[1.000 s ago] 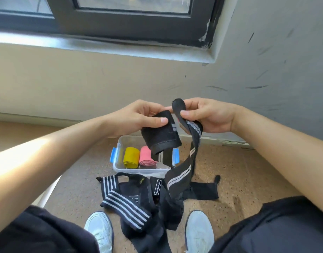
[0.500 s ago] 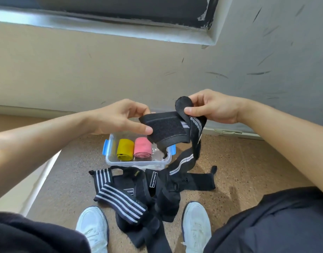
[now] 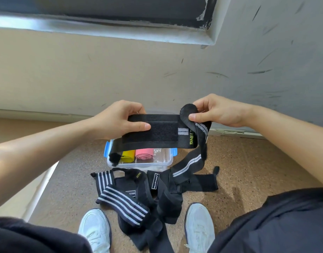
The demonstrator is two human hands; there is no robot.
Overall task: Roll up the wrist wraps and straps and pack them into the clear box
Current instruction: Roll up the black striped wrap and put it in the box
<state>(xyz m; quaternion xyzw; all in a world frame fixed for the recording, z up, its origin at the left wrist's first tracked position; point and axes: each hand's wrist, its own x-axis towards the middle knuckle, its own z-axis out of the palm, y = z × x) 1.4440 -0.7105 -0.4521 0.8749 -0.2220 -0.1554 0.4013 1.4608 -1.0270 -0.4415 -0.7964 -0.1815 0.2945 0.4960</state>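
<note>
Hands pinched one black wrist wrap (image 3: pixel 157 131) above the clear box (image 3: pixel 138 161). Left hand (image 3: pixel 118 121) clamped its left end; right hand (image 3: pixel 217 111) clamped the folded right end.

1. The left hand (image 3: pixel 120 119) and right hand (image 3: pixel 217 112) stretch a black wrist wrap (image 3: pixel 160 132) level between them, its tail hanging to the floor (image 3: pixel 248 161).
2. Below sits the clear box (image 3: pixel 166 161) (blue clips), holding a yellow roll (image 3: pixel 128 156) and a pink roll (image 3: pixel 144 154).
3. More black wraps (image 3: pixel 138 194) lie heaped between two white shoes (image 3: pixel 200 225).
</note>
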